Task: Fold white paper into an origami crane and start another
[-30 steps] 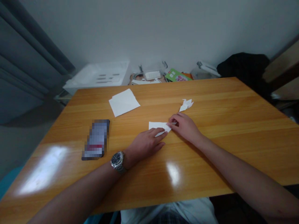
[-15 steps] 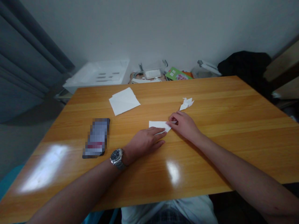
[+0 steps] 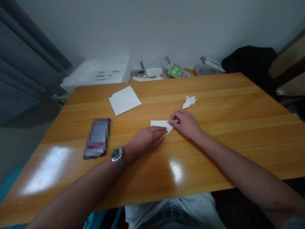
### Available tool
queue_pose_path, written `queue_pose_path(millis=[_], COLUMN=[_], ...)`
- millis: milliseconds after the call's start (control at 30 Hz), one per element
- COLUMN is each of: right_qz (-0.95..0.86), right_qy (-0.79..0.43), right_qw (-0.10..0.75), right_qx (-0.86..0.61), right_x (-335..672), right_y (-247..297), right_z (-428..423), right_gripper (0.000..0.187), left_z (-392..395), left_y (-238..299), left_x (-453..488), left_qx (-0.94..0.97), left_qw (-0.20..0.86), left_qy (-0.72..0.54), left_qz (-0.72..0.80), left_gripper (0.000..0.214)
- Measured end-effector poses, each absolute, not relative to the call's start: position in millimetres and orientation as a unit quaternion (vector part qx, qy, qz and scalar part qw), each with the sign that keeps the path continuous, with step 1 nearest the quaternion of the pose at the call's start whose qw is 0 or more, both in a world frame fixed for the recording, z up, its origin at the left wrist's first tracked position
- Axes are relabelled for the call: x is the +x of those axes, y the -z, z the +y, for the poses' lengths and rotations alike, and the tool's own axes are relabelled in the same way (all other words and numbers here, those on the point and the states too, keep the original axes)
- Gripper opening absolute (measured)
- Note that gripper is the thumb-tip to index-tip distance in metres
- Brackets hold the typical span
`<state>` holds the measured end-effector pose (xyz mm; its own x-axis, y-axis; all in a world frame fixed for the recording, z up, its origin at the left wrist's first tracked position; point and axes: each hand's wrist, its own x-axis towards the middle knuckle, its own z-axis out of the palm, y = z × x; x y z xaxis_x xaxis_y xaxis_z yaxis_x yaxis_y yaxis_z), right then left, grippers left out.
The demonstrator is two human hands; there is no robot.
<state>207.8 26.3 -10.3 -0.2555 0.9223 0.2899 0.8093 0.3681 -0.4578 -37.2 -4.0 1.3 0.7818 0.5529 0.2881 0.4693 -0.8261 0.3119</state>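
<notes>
A narrow folded piece of white paper (image 3: 160, 124) lies on the wooden table (image 3: 202, 159), its tip pointing right. My right hand (image 3: 186, 124) pinches that tip between fingers and thumb. My left hand (image 3: 145, 139), with a steel wristwatch (image 3: 116, 156) on its wrist, lies flat with the fingertips on the paper's lower edge, not gripping it. A small white paper crane (image 3: 189, 102) stands just beyond my right hand, apart from it. Farther left lie overlapping white paper sheets (image 3: 124, 100).
A phone (image 3: 97, 138) with a blurred surface lies left of my left hand. Beyond the table's far edge are a white plastic box (image 3: 97, 72), a green booklet (image 3: 179, 72), and a black cloth (image 3: 250, 62). Dark curtains (image 3: 23, 54) hang at the left.
The whole scene sits slightly higher in the view because my head has moved. My hands and the folded paper have barely shifted relative to one another.
</notes>
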Motion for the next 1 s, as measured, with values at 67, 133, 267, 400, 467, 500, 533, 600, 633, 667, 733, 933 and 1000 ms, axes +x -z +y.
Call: queue_pose_path(millis=[67,133,267,400,467,500,533,600,633,667,733,933,1000], right_qz=[-0.785,-0.785,-0.785,-0.786,-0.786,-0.786,-0.785,-0.784,-0.784,-0.784,-0.786,-0.792,-0.793], right_qy=[-0.11,-0.11,-0.107,-0.111,-0.114,-0.115,-0.116,-0.118,-0.119,-0.12,-0.12,-0.109,-0.106], right_qw=[0.259,0.256,0.255,0.253,0.255,0.256,0.256,0.255,0.256,0.256,0.256,0.248,0.245], right_qx=[-0.552,-0.553,-0.554,-0.553,-0.552,-0.552,-0.552,-0.553,-0.553,-0.552,-0.549,-0.548,-0.549], right_x=[207.9,207.9,207.6,207.2,207.1,207.1,207.1,207.2,207.2,207.2,207.2,206.7,206.7], right_y=[10.6,10.6,10.5,9.8,9.4,9.3,9.2,9.2,9.3,9.3,9.4,9.8,10.2], right_z=[26.4,26.3,26.4,26.4,26.4,26.5,26.6,26.8,26.9,27.0,27.2,27.2,27.2], right_gripper=[0.018,0.019,0.019,0.019,0.019,0.019,0.019,0.019,0.019,0.019,0.019,0.02,0.02], left_z=[-3.7,-3.4,-3.0,-3.9,-4.6,-4.8,-5.0,-5.1,-5.0,-5.0,-5.0,-5.7,-6.1], left_y=[-0.8,-0.4,0.3,-0.8,-2.6,-3.6,-4.6,-6.2,-6.8,-7.4,-8.4,-8.1,-7.1], left_x=[-38.0,-38.9,-40.0,-38.8,-37.8,-37.4,-37.0,-36.6,-36.4,-36.3,-36.0,-35.6,-35.2], left_qx=[0.933,0.929,0.933,0.944,0.948,0.949,0.951,0.954,0.955,0.956,0.957,0.957,0.958], left_qw=[0.112,0.109,0.109,0.085,0.076,0.073,0.071,0.066,0.063,0.06,0.058,0.051,0.046], left_qy=[-0.192,-0.19,-0.169,-0.14,-0.133,-0.13,-0.126,-0.119,-0.117,-0.116,-0.113,-0.112,-0.114], left_qz=[0.283,0.297,0.299,0.285,0.279,0.276,0.274,0.268,0.265,0.263,0.262,0.261,0.26], left_gripper=[0.033,0.035,0.039,0.039,0.038,0.038,0.038,0.038,0.038,0.039,0.039,0.038,0.037])
